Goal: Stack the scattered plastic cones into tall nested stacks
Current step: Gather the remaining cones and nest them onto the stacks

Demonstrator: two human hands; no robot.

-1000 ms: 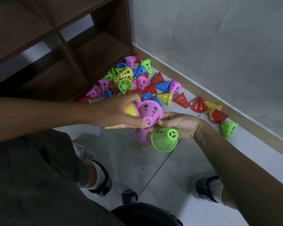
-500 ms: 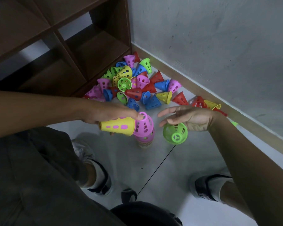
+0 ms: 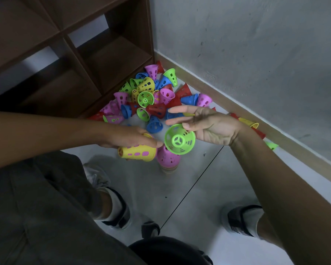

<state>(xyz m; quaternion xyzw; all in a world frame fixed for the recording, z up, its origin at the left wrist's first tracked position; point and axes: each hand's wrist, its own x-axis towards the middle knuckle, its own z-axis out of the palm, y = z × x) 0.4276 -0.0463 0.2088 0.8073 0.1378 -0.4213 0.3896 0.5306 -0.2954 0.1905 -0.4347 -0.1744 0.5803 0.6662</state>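
Where a dark wooden shelf unit [image 3: 69, 54] meets a grey wall [image 3: 256, 44], a pale tiled floor [image 3: 208, 188] fills the lower part of the view from the head camera. Between shelf and wall lies a scattered pile of plastic cones [image 3: 151, 96] in pink, green, blue, red and yellow, lying on their sides and touching one another. Nearer the person, a nested stack [image 3: 168, 159] stands upright on the floor with a pink cone on top. The left hand [image 3: 130, 137] curls its fingers round a yellow cone [image 3: 137, 153] held on its side, just left of the stack. The right hand [image 3: 208, 125] has its long fingers straight and spread, while a green cone [image 3: 180, 139] hangs at its thumb, open mouth facing the camera, above the stack. How the thumb holds it cannot be told.
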